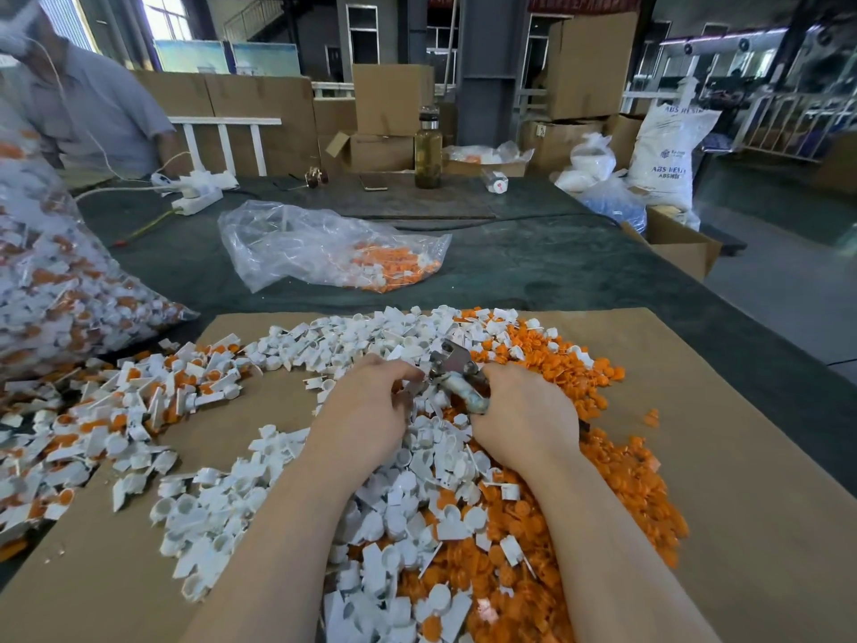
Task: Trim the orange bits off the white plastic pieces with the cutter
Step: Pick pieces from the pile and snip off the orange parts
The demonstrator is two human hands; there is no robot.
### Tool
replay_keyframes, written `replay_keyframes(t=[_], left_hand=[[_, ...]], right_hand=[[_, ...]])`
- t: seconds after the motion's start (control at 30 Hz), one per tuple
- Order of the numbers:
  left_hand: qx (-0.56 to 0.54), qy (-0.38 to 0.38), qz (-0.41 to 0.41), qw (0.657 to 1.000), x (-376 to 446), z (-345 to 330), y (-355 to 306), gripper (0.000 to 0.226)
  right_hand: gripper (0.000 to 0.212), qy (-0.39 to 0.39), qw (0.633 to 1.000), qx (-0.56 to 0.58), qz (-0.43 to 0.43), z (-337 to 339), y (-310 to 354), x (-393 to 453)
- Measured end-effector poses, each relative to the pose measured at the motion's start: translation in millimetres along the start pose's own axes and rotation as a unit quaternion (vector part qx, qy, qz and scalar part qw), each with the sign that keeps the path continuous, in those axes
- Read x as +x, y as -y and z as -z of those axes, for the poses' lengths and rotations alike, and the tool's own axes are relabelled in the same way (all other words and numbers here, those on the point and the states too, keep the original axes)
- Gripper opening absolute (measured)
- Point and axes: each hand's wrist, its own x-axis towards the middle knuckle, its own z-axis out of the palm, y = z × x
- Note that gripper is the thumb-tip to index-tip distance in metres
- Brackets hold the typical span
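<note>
White plastic pieces point(408, 484) lie in a heap too many to count on a sheet of brown cardboard point(723, 457), and both hands work in the middle of that heap. The cutter point(457, 375), one metal tool, sits just above the heap's centre; the right hand point(519, 413) grips its handle with curled fingers, the metal head pointing away toward the far edge of the cardboard. The left hand point(366, 406), just left of the cutter, has its fingers curled toward the cutter's head; whether they pinch a piece there cannot be told, as the fingertips are hidden among the white parts. Loose orange bits point(593, 517) form a second heap touching the white one on the cutter's right, again beyond counting. Left of the cutter a third spread holds white pieces with orange still attached point(139, 401). Two clear plastic bags hold more mixed parts: a large bag point(51, 280) far left of the cutter and a smaller bag point(324, 245) beyond it on the dark green surface point(533, 266). Farther beyond stand one glass bottle point(427, 150) and cardboard boxes point(389, 99). A second person in a grey shirt point(92, 113) stands beyond the large bag.
</note>
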Motion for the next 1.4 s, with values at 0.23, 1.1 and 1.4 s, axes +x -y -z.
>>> replay_keyframes(t=[0.23, 1.1, 1.4], left_hand=[[-0.052, -0.04, 0.067, 0.996, -1, 2, 3, 0.009], [-0.382, -0.011, 0.141, 0.913, -4, 17, -6, 0.028], [-0.446, -0.01, 0.144, 0.883, -3, 16, -7, 0.019]], right_hand=[[0.026, -0.002, 0.999, 0.026, -0.018, 0, 0, 1], [0.013, -0.021, 0.943, 0.333, -0.015, 23, 6, -2], [0.011, -0.025, 0.931, 0.365, 0.0, 24, 9, -4]])
